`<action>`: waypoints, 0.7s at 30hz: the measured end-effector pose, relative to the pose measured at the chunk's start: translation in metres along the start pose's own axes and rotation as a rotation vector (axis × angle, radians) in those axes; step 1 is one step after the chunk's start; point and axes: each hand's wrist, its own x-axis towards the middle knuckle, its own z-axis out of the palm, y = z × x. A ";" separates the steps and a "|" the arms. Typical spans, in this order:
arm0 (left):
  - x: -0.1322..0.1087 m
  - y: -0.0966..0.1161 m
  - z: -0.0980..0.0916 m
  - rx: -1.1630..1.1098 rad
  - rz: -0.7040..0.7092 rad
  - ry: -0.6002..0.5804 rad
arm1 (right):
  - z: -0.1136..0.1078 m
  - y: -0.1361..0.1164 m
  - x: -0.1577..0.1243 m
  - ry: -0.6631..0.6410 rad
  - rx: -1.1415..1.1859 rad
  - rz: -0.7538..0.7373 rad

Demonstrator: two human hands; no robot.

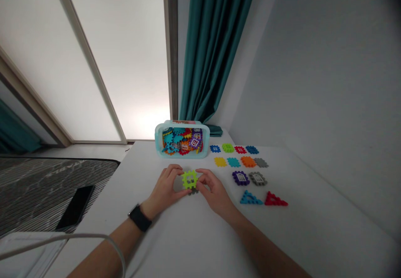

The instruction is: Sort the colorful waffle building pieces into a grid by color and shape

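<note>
Between my two hands is a lime-green square building tile point(185, 185) with notched edges and a window-like middle. A dark grey piece point(194, 191) shows at its lower edge; whether the two are joined I cannot tell. My left hand point(167, 186), with a black watch on the wrist, grips the tile's left side between thumb and fingers. My right hand point(211, 187) pinches its right side, fingers curled. To the right of that hand lie a purple window tile point(241, 178), a grey window tile point(257, 178), a blue triangle point(250, 198) and a red triangle point(275, 199).
Behind my hands a pale teal tub point(158, 144) holds many mixed tiles. Rows of coloured tiles, with an orange one point(248, 162) and a yellow one point(220, 162), lie right of it on the white table point(194, 244). A white cable point(84, 236) arches at lower left.
</note>
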 end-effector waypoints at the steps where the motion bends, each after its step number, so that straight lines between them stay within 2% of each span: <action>1: 0.000 0.000 0.000 -0.005 0.009 -0.024 | 0.000 0.000 0.000 0.010 0.000 -0.004; 6: 0.000 0.002 -0.002 0.001 0.054 -0.166 | -0.003 0.002 0.002 0.041 -0.034 0.020; 17: 0.002 0.002 -0.003 -0.014 -0.011 -0.064 | -0.004 -0.002 0.004 0.146 0.111 0.097; 21: 0.002 0.005 -0.003 -0.002 -0.019 -0.096 | -0.002 -0.001 0.004 0.171 0.161 0.129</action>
